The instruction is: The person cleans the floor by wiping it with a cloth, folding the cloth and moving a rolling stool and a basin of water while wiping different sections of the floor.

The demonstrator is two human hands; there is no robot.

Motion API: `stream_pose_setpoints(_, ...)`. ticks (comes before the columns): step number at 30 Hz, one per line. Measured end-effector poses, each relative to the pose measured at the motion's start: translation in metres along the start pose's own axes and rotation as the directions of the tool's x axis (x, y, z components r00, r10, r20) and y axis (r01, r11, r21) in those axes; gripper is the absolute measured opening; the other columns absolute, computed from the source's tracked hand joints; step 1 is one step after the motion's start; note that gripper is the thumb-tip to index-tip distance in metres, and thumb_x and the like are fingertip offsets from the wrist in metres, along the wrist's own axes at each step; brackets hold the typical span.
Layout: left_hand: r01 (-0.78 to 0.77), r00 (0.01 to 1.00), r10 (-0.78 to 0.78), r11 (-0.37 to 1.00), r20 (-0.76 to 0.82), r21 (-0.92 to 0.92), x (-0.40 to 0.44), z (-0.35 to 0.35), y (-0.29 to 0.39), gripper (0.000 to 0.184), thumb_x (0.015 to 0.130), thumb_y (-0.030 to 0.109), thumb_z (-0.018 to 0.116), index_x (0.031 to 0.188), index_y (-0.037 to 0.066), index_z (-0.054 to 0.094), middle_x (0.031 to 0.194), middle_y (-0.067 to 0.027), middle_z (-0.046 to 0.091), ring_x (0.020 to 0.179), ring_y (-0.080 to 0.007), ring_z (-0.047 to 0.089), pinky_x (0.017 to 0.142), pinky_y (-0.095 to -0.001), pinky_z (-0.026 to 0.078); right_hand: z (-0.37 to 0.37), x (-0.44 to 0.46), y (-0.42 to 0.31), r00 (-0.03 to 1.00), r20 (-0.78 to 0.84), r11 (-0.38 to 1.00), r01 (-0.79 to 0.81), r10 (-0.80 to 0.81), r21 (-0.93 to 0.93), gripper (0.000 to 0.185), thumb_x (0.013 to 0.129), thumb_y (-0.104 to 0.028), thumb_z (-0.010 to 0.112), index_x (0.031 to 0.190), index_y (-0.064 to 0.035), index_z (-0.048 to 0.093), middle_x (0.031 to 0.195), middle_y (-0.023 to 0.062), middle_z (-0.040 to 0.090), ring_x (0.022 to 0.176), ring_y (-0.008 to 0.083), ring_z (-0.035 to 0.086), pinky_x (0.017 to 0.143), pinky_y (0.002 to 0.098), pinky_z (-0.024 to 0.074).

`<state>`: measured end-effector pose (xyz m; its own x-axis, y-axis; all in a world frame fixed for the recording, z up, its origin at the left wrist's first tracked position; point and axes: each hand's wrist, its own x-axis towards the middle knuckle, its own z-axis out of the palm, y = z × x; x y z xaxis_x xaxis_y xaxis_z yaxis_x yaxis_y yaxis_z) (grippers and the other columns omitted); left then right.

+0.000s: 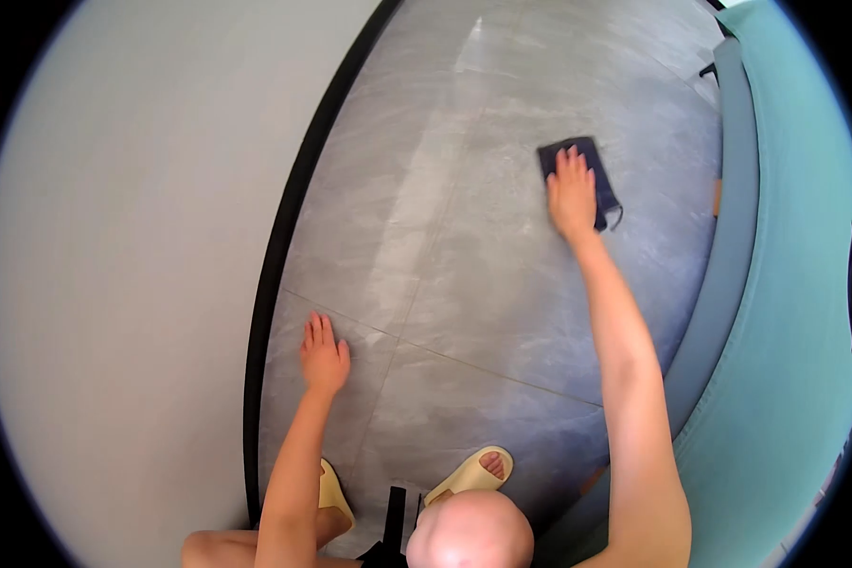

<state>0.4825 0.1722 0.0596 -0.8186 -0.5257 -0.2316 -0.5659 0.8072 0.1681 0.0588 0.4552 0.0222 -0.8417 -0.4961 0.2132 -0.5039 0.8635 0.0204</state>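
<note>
Dark rectangular cloth (604, 191) lies on grey marbled floor tiles (483, 284) beneath the bare right hand (573, 194), grip flat and unclenched, seemingly for even pressure; bare left hand (325, 362), fingers extended, empty, seemingly braced on the tiles.

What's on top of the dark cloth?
The right hand lies on the dark cloth, palm down. Nothing else shows on the cloth's uncovered part; the area beneath the hand is hidden.
</note>
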Motion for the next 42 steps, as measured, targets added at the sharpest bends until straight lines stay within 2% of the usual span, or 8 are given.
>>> stream_pose_setpoints(6, -0.139, 0.969, 0.130, 0.990, 0.208, 0.030, 0.000, -0.024, -0.014, 0.061, 0.081, 0.017, 0.050, 0.138, 0.000, 0.034, 0.148, -0.0186, 0.026, 0.132, -0.0364, 0.032, 0.102, -0.0484, 0.033, -0.070, -0.117, -0.151, 0.809, 0.310, 0.850, 0.386, -0.499, 0.360, 0.051, 0.084, -0.026, 0.053, 0.131, -0.0080, 0.046, 0.141, 0.0116, 0.040, 0.129, 0.0281, 0.038, 0.105, 0.0431, 0.0293)
stream_pose_setpoints(12, -0.124, 0.961, 0.092, 0.986, 0.260, 0.109, 0.002, -0.027, -0.009, 0.064, 0.080, 0.018, 0.052, 0.138, 0.000, 0.034, 0.147, -0.0200, 0.027, 0.131, -0.0366, 0.033, 0.102, -0.0489, 0.032, -0.044, -0.110, -0.185, 0.695, -0.090, 0.580, 0.658, -0.713, 0.480, 0.047, 0.088, -0.032, 0.049, 0.133, -0.0179, 0.048, 0.144, 0.0027, 0.039, 0.133, 0.0244, 0.034, 0.110, 0.0475, 0.0227)
stream_pose_setpoints(16, -0.078, 0.970, 0.002, 0.950, 0.245, 0.301, 0.014, -0.041, 0.032, 0.064, 0.080, 0.019, 0.054, 0.137, -0.001, 0.034, 0.144, -0.0237, 0.029, 0.129, -0.0385, 0.034, 0.103, -0.0489, 0.031, -0.028, -0.031, -0.089, 0.932, -0.073, 0.907, 0.363, -0.356, 0.211, 0.044, 0.088, -0.032, 0.050, 0.131, -0.0198, 0.051, 0.142, 0.0037, 0.042, 0.130, 0.0278, 0.037, 0.106, 0.0508, 0.0272)
stream_pose_setpoints(20, -0.288, 0.951, 0.286, 0.958, 0.113, -0.007, 0.072, -0.037, 0.098, 0.068, 0.081, 0.026, 0.057, 0.138, -0.002, 0.033, 0.143, -0.0264, 0.028, 0.130, -0.0404, 0.032, 0.105, -0.0490, 0.028, -0.007, 0.023, 0.030, 1.000, 0.006, 0.999, 0.021, -0.021, 0.038, 0.048, 0.093, -0.032, 0.044, 0.138, -0.0173, 0.040, 0.146, 0.0044, 0.035, 0.132, 0.0266, 0.034, 0.106, 0.0485, 0.0278)
stream_pose_setpoints(23, -0.356, 0.928, 0.355, 0.934, 0.112, -0.016, 0.101, -0.022, 0.155, 0.074, 0.082, 0.032, 0.058, 0.140, -0.003, 0.028, 0.144, -0.0310, 0.023, 0.133, -0.0435, 0.026, 0.107, -0.0484, 0.026, 0.000, 0.036, 0.069, 0.912, -0.056, 0.913, -0.403, 0.407, 0.070, 0.049, 0.095, -0.031, 0.041, 0.140, -0.0145, 0.037, 0.148, 0.0064, 0.031, 0.133, 0.0284, 0.032, 0.108, 0.0480, 0.0255)
stream_pose_setpoints(26, -0.346, 0.928, 0.320, 0.930, 0.189, 0.125, 0.108, -0.021, 0.197, 0.081, 0.084, 0.038, 0.058, 0.142, -0.004, 0.021, 0.143, -0.0376, 0.016, 0.134, -0.0486, 0.019, 0.108, -0.0484, 0.024, 0.002, 0.030, 0.050, 0.856, -0.058, 0.854, -0.516, 0.513, -0.064, 0.050, 0.094, -0.033, 0.042, 0.139, -0.0130, 0.039, 0.148, 0.0078, 0.032, 0.133, 0.0288, 0.032, 0.107, 0.0477, 0.0255)
stream_pose_setpoints(36, -0.410, 0.843, 0.237, 0.864, 0.483, 0.293, 0.158, -0.051, 0.260, 0.083, 0.087, 0.040, 0.054, 0.143, -0.005, 0.013, 0.143, -0.0401, 0.009, 0.136, -0.0497, 0.012, 0.111, -0.0472, 0.021, -0.102, -0.201, -0.014, 0.963, 0.210, 0.919, 0.076, -0.168, 0.388, 0.049, 0.090, -0.034, 0.048, 0.136, -0.0193, 0.044, 0.145, 0.0023, 0.037, 0.131, 0.0232, 0.035, 0.109, 0.0466, 0.0228)
stream_pose_setpoints(42, -0.438, 0.730, 0.213, 0.875, 0.649, 0.205, 0.107, -0.111, 0.242, 0.078, 0.092, 0.038, 0.045, 0.143, -0.007, 0.008, 0.141, -0.0434, 0.006, 0.136, -0.0518, 0.008, 0.111, -0.0472, 0.020, -0.129, -0.225, 0.057, 0.636, 0.257, 0.671, 0.581, -0.728, 0.462, 0.051, 0.091, -0.039, 0.044, 0.139, -0.0256, 0.040, 0.148, -0.0030, 0.034, 0.136, 0.0188, 0.029, 0.113, 0.0473, 0.0136)
